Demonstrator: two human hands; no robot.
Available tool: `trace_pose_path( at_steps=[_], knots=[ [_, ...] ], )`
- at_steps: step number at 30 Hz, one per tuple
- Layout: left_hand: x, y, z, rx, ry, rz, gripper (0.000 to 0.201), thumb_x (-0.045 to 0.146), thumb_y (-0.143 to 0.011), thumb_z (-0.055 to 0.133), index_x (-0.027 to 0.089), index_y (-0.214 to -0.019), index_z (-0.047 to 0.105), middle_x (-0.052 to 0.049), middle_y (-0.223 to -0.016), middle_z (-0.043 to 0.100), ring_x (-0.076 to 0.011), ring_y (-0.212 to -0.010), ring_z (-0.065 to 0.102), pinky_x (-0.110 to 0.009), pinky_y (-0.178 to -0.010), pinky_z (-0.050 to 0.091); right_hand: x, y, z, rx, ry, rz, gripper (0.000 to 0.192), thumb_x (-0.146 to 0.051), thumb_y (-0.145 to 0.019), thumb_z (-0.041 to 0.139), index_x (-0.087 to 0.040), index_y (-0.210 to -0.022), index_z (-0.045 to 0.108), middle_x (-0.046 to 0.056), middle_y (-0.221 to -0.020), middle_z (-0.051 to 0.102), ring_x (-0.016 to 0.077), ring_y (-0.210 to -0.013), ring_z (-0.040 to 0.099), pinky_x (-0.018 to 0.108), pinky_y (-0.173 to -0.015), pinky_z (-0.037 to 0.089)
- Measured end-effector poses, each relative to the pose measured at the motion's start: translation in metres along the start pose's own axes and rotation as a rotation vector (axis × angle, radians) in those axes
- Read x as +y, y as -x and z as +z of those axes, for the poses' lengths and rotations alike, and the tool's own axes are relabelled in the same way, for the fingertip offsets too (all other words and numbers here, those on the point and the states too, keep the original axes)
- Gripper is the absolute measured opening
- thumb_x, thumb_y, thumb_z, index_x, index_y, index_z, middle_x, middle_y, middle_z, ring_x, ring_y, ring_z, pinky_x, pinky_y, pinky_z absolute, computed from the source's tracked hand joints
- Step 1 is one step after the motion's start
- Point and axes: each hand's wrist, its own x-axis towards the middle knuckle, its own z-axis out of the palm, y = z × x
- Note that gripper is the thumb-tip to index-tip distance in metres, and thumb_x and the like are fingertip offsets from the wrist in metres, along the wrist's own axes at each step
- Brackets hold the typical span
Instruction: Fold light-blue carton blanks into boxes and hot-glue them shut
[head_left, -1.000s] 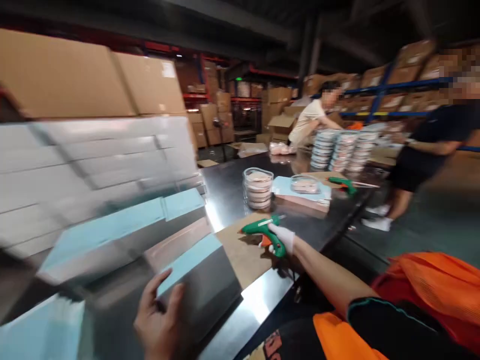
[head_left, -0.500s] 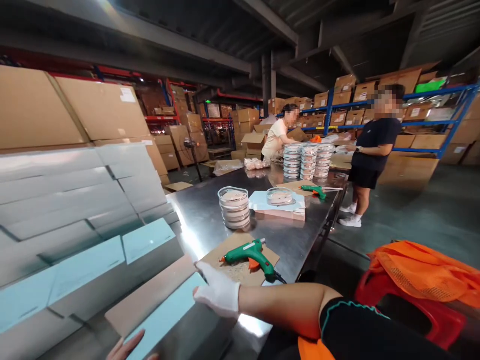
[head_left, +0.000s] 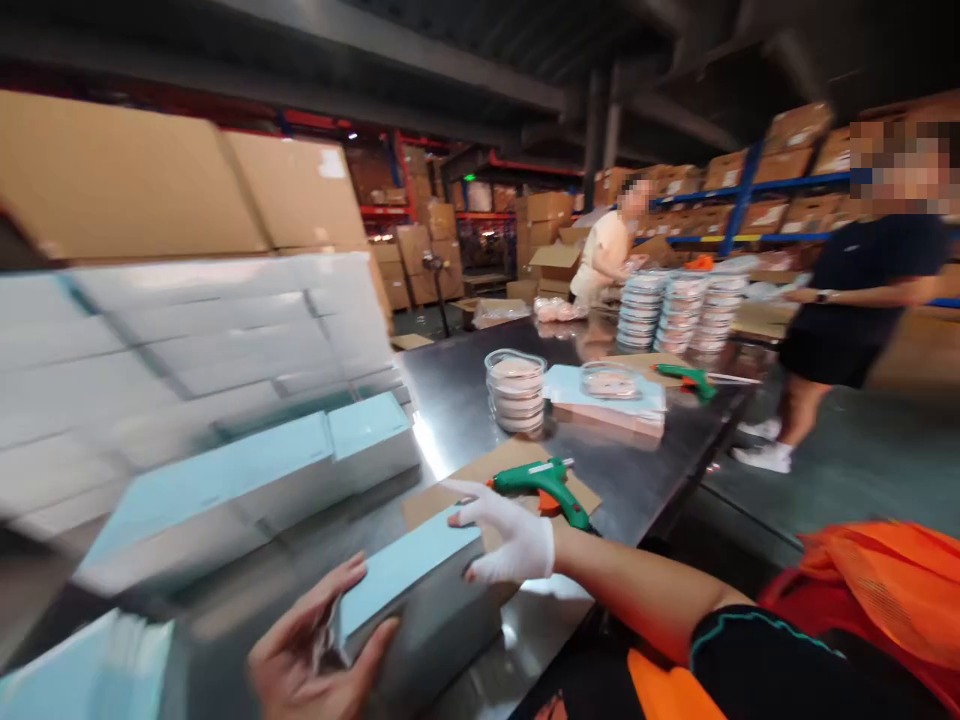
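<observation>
A long block with a light-blue top (head_left: pixel 409 565) and a grey side lies across the near part of the metal table; whether it is a box or a stack of cards I cannot tell. My bare left hand (head_left: pixel 319 640) grips its near end, thumb on the side facing me and fingers on the other. At the far end, my right hand (head_left: pixel 510 535) in a white glove with bare fingertips holds the block between spread thumb and fingers. Just beyond that hand, a green glue gun (head_left: pixel 544 480) rests on a piece of cardboard (head_left: pixel 442 490).
Long blue-topped blocks (head_left: pixel 225 490) stand left, before a wall of white boxes (head_left: pixel 225 340). Stacked clear containers (head_left: pixel 516 395) and a second glue gun (head_left: pixel 686 378) sit farther along the table (head_left: pixel 450 380). Two people stand beyond. An orange cloth (head_left: pixel 885 580) covers a red stool at right.
The view has swung left, shifting the scene rightward. My left hand has come further into view, wrapped around the block's near end. The gloved right hand stays at the far end.
</observation>
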Motion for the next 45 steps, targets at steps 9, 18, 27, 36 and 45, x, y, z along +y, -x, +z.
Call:
trace_pose_path(
  at_steps=[9,18,27,36,45],
  knots=[
    [-0.002,-0.032,-0.009,-0.314,0.076,0.295,0.028,0.051,-0.092,0.078,0.026,-0.104,0.083,-0.013,-0.11,0.084,-0.034,-0.127,0.072,-0.063,-0.111,0.054,-0.011,-0.01,-0.008,-0.164,0.119,-0.185,0.04,-0.027,-0.108,0.055,-0.03,-0.148,0.062,0.015,-0.165,0.049,0.0278,-0.153,0.048,0.052,-0.124,0.043],
    [0.003,-0.04,-0.018,-0.513,-0.008,0.338,0.039,0.059,-0.09,0.076,0.027,-0.111,0.083,-0.016,-0.124,0.08,-0.0319,-0.119,0.072,-0.056,-0.11,0.054,-0.017,-0.014,-0.009,-0.172,0.122,-0.151,0.037,-0.028,-0.106,0.061,-0.037,-0.14,0.071,0.009,-0.158,0.06,0.03,-0.146,0.058,0.052,-0.121,0.048],
    [0.004,-0.033,-0.016,-0.528,0.03,0.252,0.04,0.059,-0.094,0.073,0.028,-0.119,0.08,-0.016,-0.135,0.076,-0.0363,-0.146,0.057,-0.062,-0.121,0.044,0.002,0.002,0.003,-0.086,0.11,-0.14,0.056,-0.026,-0.104,0.063,-0.04,-0.157,0.054,0.008,-0.172,0.043,0.0303,-0.157,0.044,0.053,-0.126,0.043],
    [-0.022,0.036,-0.006,-0.38,0.142,-0.628,0.108,0.061,-0.058,0.099,0.019,-0.147,0.054,-0.023,-0.135,0.07,-0.0407,-0.123,0.07,-0.054,-0.104,0.057,0.061,0.015,0.037,0.267,-0.146,0.421,0.105,-0.076,-0.086,0.072,-0.021,-0.167,0.034,0.025,-0.154,0.06,0.0392,-0.138,0.064,0.056,-0.111,0.057],
    [0.012,-0.144,-0.101,0.263,-0.054,-0.584,0.061,0.058,-0.08,0.085,0.013,-0.117,0.068,-0.014,-0.114,0.074,-0.0233,-0.087,0.072,-0.023,-0.051,0.055,0.085,0.03,0.069,-0.078,-0.102,0.295,0.052,-0.037,-0.086,0.068,-0.02,-0.135,0.072,0.023,-0.142,0.07,0.0377,-0.131,0.07,0.059,-0.115,0.054]
  ],
)
